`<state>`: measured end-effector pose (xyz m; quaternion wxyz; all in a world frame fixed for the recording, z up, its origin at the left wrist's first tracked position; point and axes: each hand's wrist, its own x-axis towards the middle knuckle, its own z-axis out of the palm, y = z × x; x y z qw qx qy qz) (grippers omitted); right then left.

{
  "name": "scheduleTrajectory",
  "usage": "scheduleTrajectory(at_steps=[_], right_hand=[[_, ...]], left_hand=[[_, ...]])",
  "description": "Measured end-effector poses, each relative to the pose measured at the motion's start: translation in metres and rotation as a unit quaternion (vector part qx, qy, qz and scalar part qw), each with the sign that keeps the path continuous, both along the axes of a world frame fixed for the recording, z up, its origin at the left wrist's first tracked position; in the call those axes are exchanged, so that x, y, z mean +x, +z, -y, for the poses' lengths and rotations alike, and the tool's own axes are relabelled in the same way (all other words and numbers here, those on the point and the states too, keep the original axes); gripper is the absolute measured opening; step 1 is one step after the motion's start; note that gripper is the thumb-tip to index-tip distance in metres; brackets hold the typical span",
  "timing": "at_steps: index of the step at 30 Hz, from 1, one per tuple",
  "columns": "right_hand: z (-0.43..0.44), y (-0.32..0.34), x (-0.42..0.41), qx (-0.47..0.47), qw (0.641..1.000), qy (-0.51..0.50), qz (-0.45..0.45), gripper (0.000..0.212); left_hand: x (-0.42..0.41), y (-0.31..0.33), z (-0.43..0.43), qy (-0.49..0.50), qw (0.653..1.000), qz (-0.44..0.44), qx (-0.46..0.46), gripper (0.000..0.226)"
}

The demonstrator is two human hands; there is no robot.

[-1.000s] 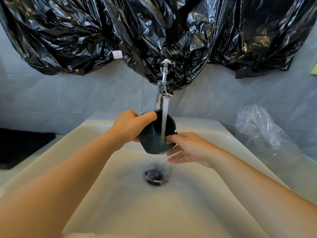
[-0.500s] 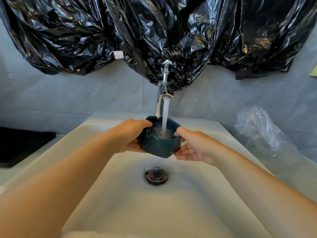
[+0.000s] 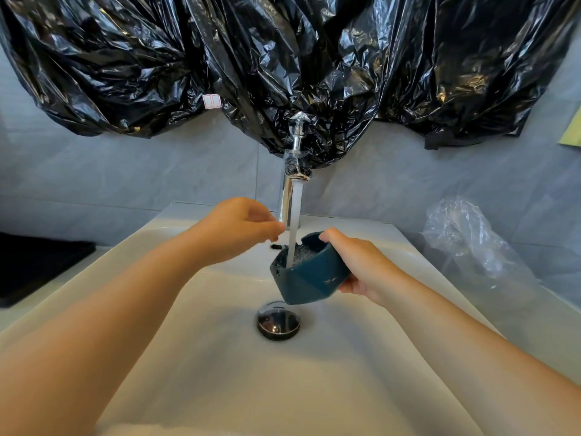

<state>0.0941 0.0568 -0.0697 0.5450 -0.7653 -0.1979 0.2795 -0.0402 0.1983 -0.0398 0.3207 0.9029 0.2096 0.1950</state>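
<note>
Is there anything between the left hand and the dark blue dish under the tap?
Nothing solid. The left hand hovers just above and left of the dish, which the right hand grips. Only the water stream falls beside its fingertips into the dish.

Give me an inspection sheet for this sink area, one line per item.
Surface: white sink, drain plug in its middle.
Job's things: dark teal dish tilted under the running tap, water inside.
Clutter: clear plastic bag at right; black mat at left.
Hands: right hand grips the dish's side; left hand curled beside the tap, holding nothing.
Cables: nothing seen.
Surroundings: grey tiled wall, black plastic sheeting hung above.
</note>
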Motion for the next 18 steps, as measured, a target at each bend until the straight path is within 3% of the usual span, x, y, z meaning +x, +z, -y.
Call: scheduleTrajectory(at_steps=[4, 8, 13, 18], right_hand=[[-0.005, -0.005, 0.003, -0.004, 1.000, -0.022, 0.020, 0.026], [-0.008, -0.005, 0.000, -0.012, 1.000, 0.000, -0.009, 0.034], [-0.006, -0.002, 0.005, 0.008, 0.996, 0.015, -0.084, 0.036], [-0.007, -0.006, 0.011, 0.005, 0.992, 0.042, -0.118, 0.059]], left_hand=[[-0.002, -0.002, 0.018, -0.089, 0.993, -0.068, 0.048, 0.019], [0.007, -0.012, 0.031, -0.106, 0.989, -0.093, 0.038, 0.023], [0.006, -0.010, 0.029, -0.078, 0.993, -0.061, -0.059, 0.017], [0.006, -0.011, 0.017, -0.034, 0.980, 0.014, -0.195, 0.009]])
